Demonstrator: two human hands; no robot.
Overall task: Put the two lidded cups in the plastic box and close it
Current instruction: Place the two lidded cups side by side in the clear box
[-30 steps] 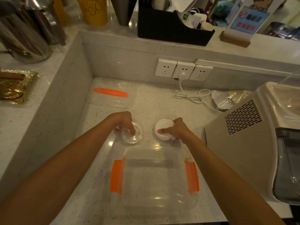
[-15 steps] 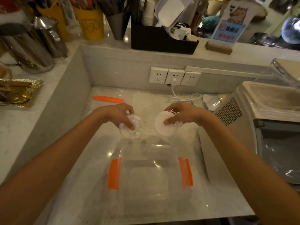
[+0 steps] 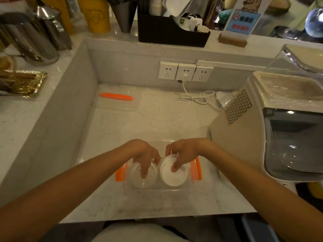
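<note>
Both hands are down in the plastic box point(image 3: 158, 186) right now, which sits at about 6 o'clock on the speckled counter point(image 3: 157, 123), close to the near edge. The left hand point(image 3: 146, 154) has its fingers curled over the top of the clear-lidded cup point(image 3: 139, 179), gripping it from above, and that cup is in the left half of the box. The right hand point(image 3: 182, 152) is doing the same to the white-lidded cup point(image 3: 173, 177), fingertips pressed on the lid, and it sits in the right half. The two cups are just beside each other, pretty much touching at the middle. Can't tell if they're fully resting on the box floor or held a hair above it, the clear plastic makes that hard to read.

The box has an orange latch point(image 3: 120, 172) on its 9 o'clock side and another at 3 o'clock, both flipped outward. The box lid point(image 3: 117, 103), clear with an orange clip, lies flat well apart at around 11 o'clock, near the back wall. At 3 o'clock there's a beige machine point(image 3: 244, 137), and a white cord point(image 3: 199, 97) runs from the wall sockets point(image 3: 185, 71) at 12 o'clock.
</note>
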